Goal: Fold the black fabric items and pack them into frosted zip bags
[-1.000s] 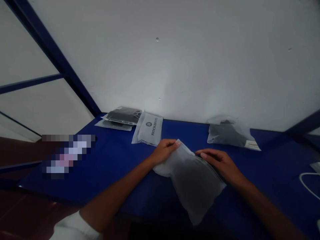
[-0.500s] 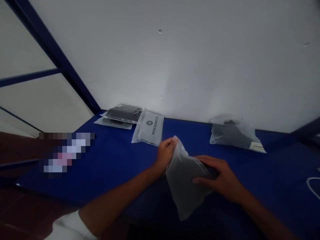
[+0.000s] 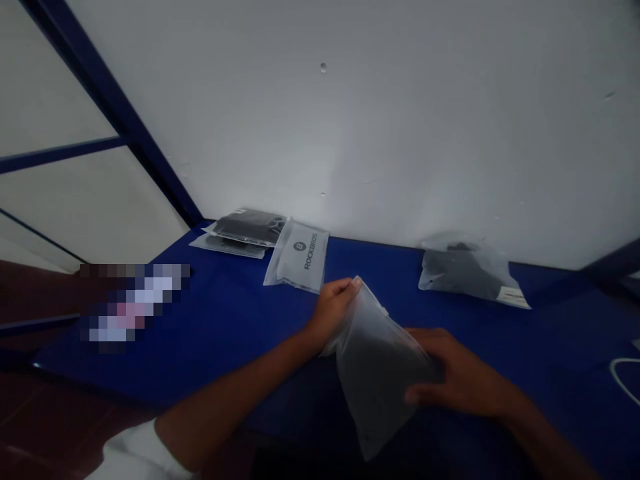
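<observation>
In the head view, your left hand (image 3: pixel 333 310) pinches the top corner of the bag (image 3: pixel 377 380), hung before you; its zip edge (image 3: pixel 373 298) slants down to your right hand (image 3: pixel 453 370), nearer its middle, gripping between thumb and fingers.

The pale packet (image 3: pixel 299 260) reads ROCKBROS beside a round logo (image 3: pixel 300 247)

The bag (image 3: pixel 380 373) I hold is matt, frosted plastic; the counter (image 3: pixel 240 320) looks smooth, the wall (image 3: pixel 410 133) behind the counter matt.
</observation>
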The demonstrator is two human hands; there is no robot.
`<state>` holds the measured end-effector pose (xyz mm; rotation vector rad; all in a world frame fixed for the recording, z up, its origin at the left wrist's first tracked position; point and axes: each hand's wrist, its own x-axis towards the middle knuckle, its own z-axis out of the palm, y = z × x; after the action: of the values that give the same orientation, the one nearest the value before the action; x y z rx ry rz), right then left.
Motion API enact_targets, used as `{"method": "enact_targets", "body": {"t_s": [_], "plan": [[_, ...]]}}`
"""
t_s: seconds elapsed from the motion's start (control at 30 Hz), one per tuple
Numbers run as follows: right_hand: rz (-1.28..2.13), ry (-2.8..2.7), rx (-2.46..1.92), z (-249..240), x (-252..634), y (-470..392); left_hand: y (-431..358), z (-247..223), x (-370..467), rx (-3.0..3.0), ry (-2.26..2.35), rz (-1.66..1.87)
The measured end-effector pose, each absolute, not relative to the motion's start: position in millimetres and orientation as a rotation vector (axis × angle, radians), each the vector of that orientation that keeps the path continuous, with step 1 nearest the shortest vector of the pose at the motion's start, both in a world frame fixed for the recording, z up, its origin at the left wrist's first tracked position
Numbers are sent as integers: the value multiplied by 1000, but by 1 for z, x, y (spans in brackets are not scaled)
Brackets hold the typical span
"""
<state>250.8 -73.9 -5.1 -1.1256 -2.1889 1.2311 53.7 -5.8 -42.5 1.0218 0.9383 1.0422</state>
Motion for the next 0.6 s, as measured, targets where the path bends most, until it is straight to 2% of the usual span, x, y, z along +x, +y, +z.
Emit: {"method": "enact_targets", "body": {"t_s": [0.17, 0.47, 0.53, 0.6], "plan": [[934, -1914, -1337, -21, 250, -69, 4, -46, 52, 876, 991, 1125], [1590, -1785, -1289, -14, 270, -68, -2, -52, 56, 864, 926, 968], [1548, -1775, -1305, -13, 272, -67, -3, -53, 55, 916, 892, 882], [1317, -1711, -1376, -14, 271, -63, -4, -53, 55, 975, 874, 799]]}}
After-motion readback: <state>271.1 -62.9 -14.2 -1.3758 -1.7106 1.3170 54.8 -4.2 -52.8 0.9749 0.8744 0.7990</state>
